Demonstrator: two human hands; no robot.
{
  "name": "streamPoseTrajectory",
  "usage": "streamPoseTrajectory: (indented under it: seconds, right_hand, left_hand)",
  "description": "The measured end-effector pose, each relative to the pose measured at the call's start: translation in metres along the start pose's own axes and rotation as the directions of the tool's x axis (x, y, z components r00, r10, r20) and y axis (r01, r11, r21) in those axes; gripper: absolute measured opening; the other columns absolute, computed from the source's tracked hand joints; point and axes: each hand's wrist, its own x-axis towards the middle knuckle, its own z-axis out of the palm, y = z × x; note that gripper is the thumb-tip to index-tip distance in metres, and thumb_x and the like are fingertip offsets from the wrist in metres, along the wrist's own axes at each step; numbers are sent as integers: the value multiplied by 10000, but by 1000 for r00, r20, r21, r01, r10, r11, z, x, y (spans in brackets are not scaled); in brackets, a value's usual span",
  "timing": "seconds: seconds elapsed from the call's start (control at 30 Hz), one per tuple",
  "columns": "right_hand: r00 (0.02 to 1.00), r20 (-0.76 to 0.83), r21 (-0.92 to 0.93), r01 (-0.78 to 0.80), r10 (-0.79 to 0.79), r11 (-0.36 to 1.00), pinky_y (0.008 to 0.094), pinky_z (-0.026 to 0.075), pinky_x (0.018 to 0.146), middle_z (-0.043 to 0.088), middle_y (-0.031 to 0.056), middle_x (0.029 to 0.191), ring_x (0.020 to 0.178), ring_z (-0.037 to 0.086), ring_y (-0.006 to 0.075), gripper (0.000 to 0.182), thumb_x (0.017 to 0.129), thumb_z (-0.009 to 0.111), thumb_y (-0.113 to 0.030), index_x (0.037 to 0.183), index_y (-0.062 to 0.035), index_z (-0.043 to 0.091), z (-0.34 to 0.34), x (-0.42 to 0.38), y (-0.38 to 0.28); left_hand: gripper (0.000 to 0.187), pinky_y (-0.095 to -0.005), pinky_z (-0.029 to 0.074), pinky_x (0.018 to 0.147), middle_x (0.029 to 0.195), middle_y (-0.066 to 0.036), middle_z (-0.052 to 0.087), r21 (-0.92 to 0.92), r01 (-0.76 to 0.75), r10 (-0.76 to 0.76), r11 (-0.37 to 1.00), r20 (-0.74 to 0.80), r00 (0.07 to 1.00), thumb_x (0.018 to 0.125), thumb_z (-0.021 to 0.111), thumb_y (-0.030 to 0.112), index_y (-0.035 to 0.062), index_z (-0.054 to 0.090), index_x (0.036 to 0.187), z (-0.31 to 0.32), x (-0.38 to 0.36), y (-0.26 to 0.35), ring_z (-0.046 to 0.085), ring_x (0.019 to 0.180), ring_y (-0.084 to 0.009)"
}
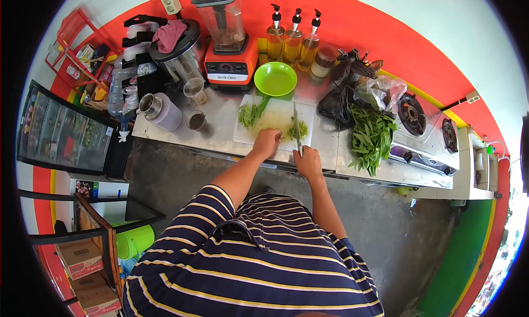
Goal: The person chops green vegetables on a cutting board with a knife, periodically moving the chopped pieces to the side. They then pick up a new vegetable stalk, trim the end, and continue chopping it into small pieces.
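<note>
My right hand (308,161) grips a knife (296,118) whose blade points away from me over the white cutting board (242,135). Finely chopped greens (302,131) lie in a small pile around the blade. My left hand (268,142) rests at the board's near edge, left of the knife, with its fingers curled together; what they hold, if anything, is too small to make out. A bunch of leafy green stalks (250,113) lies on the board's left half. Just behind the board is a bright green bowl (275,79).
A red blender (227,66) and several pump bottles (292,41) line the wall behind. Two drinking cups (198,121) and a metal canister (165,113) stand left. To the right are a black plastic bag (337,107), leafy greens (372,135) and a gas stove (424,135).
</note>
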Motion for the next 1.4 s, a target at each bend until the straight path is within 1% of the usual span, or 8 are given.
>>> streamPoseTrajectory:
  seconds: [0.17,0.37,0.43,0.53,0.77,1.0,1.3,1.4]
  right_hand:
    - [997,60,-29,54,-52,998,537,548,746,670,323,822,789,670,491,379,947,613,-299,831,59,664,27,2,-14]
    - [991,113,-263,-42,74,964,512,572,756,700,282,847,814,705,452,368,998,549,-325,932,29,621,46,-4,-32]
    - [989,101,-399,-63,112,915,445,596,722,726,186,821,816,739,348,289,1007,537,-303,1012,-16,571,51,-5,-36]
    - [984,118,-409,-74,133,910,428,599,712,731,181,867,831,742,339,272,1007,536,-292,1024,-21,550,56,-3,-41]
    - [993,113,-464,26,30,885,424,604,686,737,156,839,796,747,335,296,989,566,-316,1011,-23,529,56,5,-37]
    - [979,167,-456,-29,117,890,425,603,708,739,194,890,837,748,337,296,982,557,-291,1033,0,536,55,9,-42]
    - [980,150,-421,-57,131,905,445,601,740,741,192,869,842,748,338,222,975,513,-216,1015,1,542,56,1,-45]
    - [955,237,-397,-73,179,915,483,568,831,726,237,971,936,720,399,343,1015,508,-332,1078,5,503,51,12,-45]
  left_hand:
    - [131,-423,516,686,763,-170,659,3,-157,157,988,-48,986,766,678,13,22,694,895,3,2,-15,655,735,-348]
    - [130,-398,516,678,777,-162,672,-49,48,-43,998,97,994,769,693,14,1,689,898,-5,6,-6,655,722,-303]
    - [129,-395,517,678,775,-157,672,-59,29,-24,998,83,996,771,695,21,2,690,898,-1,5,-13,656,722,-299]
    - [122,-392,518,678,775,-153,673,-53,12,-9,999,63,998,774,693,30,4,695,893,-1,5,-15,657,721,-297]
    - [84,-389,517,674,772,-168,672,-40,-62,62,997,-7,998,773,680,24,-2,688,852,-1,3,-14,661,716,-308]
    - [79,-382,511,663,765,-170,670,-153,25,-21,988,30,999,769,678,25,-4,682,842,-4,2,-12,659,708,-311]
    - [103,-471,500,762,821,-172,660,159,-168,190,973,-138,972,794,670,63,10,718,868,0,-19,-10,625,808,-383]
    - [110,-463,507,796,859,-174,673,125,-176,191,976,-119,974,797,652,53,13,727,867,-2,-21,-14,638,850,-375]
